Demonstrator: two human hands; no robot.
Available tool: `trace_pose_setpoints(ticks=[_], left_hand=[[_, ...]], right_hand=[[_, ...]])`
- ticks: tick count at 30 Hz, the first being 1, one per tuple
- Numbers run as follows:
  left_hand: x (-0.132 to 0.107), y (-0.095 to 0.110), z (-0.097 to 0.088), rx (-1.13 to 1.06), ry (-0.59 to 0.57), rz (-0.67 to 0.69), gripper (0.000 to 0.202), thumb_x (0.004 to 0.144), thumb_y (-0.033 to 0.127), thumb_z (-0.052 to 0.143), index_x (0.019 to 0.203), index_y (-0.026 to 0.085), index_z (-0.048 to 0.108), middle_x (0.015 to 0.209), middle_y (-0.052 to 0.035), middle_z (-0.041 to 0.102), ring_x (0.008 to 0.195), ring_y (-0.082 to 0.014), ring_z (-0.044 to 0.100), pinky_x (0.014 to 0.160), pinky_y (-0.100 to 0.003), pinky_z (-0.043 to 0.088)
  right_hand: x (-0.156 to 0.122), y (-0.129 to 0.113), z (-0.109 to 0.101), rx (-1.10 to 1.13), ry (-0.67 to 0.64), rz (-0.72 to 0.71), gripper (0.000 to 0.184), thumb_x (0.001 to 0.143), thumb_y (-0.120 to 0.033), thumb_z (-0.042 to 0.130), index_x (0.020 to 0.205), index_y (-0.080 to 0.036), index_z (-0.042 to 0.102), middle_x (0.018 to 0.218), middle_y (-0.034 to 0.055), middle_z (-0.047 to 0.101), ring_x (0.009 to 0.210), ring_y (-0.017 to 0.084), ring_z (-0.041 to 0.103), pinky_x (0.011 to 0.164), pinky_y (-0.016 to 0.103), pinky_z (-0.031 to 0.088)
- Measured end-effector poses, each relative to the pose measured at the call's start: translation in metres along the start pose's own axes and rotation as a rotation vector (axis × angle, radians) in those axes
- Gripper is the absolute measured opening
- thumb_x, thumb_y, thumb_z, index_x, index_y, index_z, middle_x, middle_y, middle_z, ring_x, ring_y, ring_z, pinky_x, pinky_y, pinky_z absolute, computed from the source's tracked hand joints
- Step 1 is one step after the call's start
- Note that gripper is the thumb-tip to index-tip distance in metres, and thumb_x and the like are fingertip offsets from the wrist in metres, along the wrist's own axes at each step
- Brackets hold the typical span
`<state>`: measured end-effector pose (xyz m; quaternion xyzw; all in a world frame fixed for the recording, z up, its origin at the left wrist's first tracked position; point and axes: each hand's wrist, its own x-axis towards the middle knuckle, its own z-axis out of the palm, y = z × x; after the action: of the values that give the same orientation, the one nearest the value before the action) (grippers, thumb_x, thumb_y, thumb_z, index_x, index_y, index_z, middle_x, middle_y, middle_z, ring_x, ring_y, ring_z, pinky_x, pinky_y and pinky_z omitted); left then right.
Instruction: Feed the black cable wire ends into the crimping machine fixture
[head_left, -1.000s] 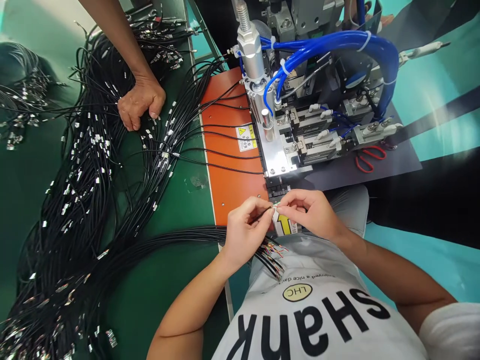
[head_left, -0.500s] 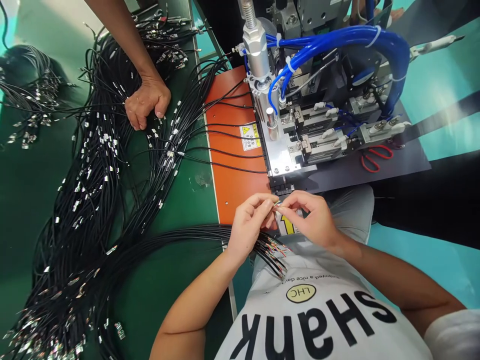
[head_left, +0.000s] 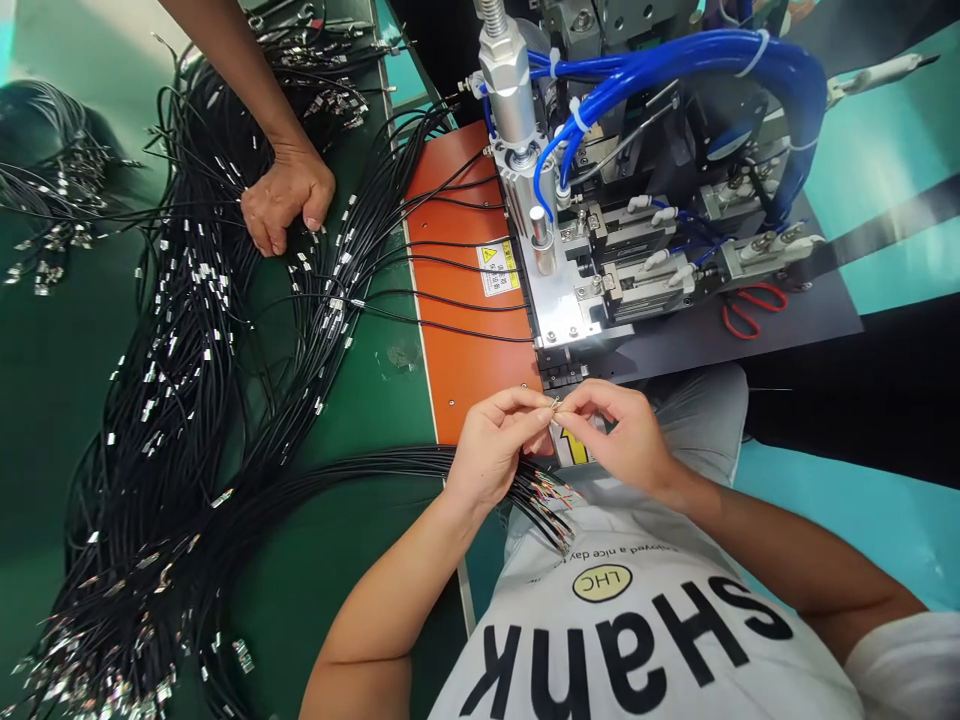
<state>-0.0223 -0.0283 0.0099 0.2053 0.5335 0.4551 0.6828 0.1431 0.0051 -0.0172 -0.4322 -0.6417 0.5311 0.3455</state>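
Note:
Thin coloured wires show between the fingertips of both hands, in front of the machine. My left hand is closed, pinching them from the left. From the right, my right hand pinches the same wires with thumb and forefinger. Under my left wrist passes a bundle of black cables, whose stripped ends with coloured wires hang over my shirt. Whether my left palm also grips part of that bundle is hidden.
A co-worker's hand rests on a large heap of black cables on the green table. The machine with blue hoses stands ahead, several cables crossing its orange plate. Red-handled scissors lie at right.
Both hands stay nearly in place, their fingertips shifting slightly on the wires. The whole view has moved a little. The co-worker's hand still rests on the cables.

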Motion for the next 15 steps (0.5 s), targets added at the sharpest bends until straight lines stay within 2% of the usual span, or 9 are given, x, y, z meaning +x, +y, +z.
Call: trace_pose_setpoints(ticks=[6, 11, 13, 15], left_hand=[[0.0005, -0.0005, 0.0008, -0.027, 0.027, -0.022, 0.022, 0.072, 0.03, 0.082, 0.085, 0.016, 0.069, 0.053, 0.0065, 0.046, 0.05, -0.0057, 0.04, 0.053, -0.022, 0.047], [-0.0032, -0.002, 0.0039, 0.017, 0.04, -0.007, 0.024, 0.078, 0.034, 0.079, 0.088, 0.016, 0.066, 0.055, 0.0067, 0.046, 0.051, -0.005, 0.041, 0.055, -0.02, 0.046], [-0.0044, -0.003, 0.004, 0.046, 0.039, 0.001, 0.025, 0.079, 0.035, 0.078, 0.089, 0.016, 0.066, 0.06, 0.0054, 0.051, 0.052, -0.0044, 0.045, 0.055, -0.019, 0.046], [-0.0049, -0.0039, 0.004, 0.077, 0.044, 0.008, 0.026, 0.079, 0.037, 0.077, 0.09, 0.016, 0.065, 0.064, 0.0036, 0.056, 0.053, -0.0047, 0.049, 0.054, -0.018, 0.046]], right_hand=[[-0.0007, -0.003, 0.0001, -0.101, 0.031, -0.061, 0.011, 0.09, -0.022, 0.063, 0.079, -0.022, 0.066, 0.076, 0.0003, 0.067, 0.067, 0.014, 0.059, 0.064, 0.029, 0.045], [-0.0067, -0.0018, 0.0009, -0.373, 0.092, -0.256, 0.009, 0.09, -0.02, 0.064, 0.082, -0.022, 0.066, 0.08, 0.0009, 0.073, 0.069, 0.015, 0.062, 0.069, 0.034, 0.039], [-0.0064, -0.0003, -0.0008, -0.339, 0.073, -0.218, 0.009, 0.09, -0.021, 0.064, 0.081, -0.022, 0.067, 0.08, 0.0007, 0.073, 0.068, 0.015, 0.062, 0.068, 0.033, 0.039], [-0.0034, -0.0002, -0.0055, -0.208, 0.01, -0.082, 0.007, 0.09, -0.025, 0.065, 0.085, -0.023, 0.069, 0.082, 0.0008, 0.073, 0.068, 0.015, 0.062, 0.065, 0.031, 0.042]])
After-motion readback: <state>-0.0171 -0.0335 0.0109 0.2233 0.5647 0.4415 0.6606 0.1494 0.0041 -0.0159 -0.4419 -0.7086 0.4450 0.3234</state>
